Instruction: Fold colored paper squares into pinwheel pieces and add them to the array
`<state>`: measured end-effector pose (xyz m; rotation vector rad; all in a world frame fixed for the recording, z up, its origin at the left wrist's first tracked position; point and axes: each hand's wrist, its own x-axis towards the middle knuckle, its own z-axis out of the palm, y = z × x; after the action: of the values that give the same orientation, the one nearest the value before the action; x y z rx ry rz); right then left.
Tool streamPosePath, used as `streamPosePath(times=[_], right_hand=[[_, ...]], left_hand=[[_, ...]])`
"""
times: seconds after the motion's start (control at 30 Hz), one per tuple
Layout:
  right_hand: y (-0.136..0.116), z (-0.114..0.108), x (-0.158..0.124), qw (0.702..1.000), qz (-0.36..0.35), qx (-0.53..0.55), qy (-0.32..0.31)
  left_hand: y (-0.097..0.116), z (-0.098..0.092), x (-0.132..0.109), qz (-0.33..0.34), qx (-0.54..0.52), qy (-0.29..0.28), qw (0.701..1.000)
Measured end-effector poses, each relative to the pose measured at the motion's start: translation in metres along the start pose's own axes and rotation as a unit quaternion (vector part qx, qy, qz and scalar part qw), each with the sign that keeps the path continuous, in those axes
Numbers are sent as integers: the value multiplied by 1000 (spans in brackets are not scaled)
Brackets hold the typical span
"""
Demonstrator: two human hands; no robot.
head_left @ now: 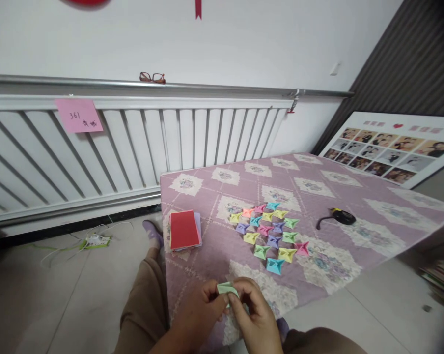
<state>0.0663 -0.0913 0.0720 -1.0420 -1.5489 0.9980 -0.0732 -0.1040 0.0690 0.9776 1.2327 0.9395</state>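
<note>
A small piece of folded light green paper [226,288] is pinched between my two hands, low over the near edge of the table. My left hand [200,309] is closed on its left side, thumb in front. From the right, my right hand [253,312] grips it with thumb and fingers. Just beyond lie several small folded paper pieces [274,265] in blue, yellow, green, pink, purple and orange, set out in rough rows. Left of them sits a stack of coloured paper [185,230] with a red sheet on top.
A purple patterned cloth covers the table [207,196]. A black object with a strap [343,217] lies at its right. Behind stand a white radiator [192,132] and a photo board [387,147]. A power strip [97,241] with cables rests on the floor.
</note>
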Motion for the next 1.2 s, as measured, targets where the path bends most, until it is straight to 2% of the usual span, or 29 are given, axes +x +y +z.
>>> streamPosePath(times=[0.13,0.27,0.33,0.43,0.5,0.6,0.87,1.0,1.1,1.2], right_hand=[[-2,6,1,979,125,158,-31],[-11,9,2,971,147,186,-13],[-15,7,3,979,128,159,-20],[-17,1,4,996,41,63,-42],[-15,-3,4,998,-14,4,-54],[-12,-6,3,997,-47,-38,-58],[-13,-6,5,993,-80,-78,-49],[-12,-7,5,990,-81,-107,-37],[-13,-7,4,991,-68,-106,-38],[-15,-6,2,997,-21,-60,-49]], left_hand=[[0,1,-2,21,-17,12,1000],[-1,0,-1,16,-24,-5,1000],[-1,-1,0,15,-26,-9,1000],[1,-4,1,14,-17,-10,1000],[5,-4,1,13,-10,-9,1000],[11,-3,-2,12,-19,-3,1000],[8,-8,-1,49,-47,-27,997],[6,-11,0,57,-17,-39,997],[6,-10,1,49,-10,-23,998],[5,-9,2,41,0,-11,999]])
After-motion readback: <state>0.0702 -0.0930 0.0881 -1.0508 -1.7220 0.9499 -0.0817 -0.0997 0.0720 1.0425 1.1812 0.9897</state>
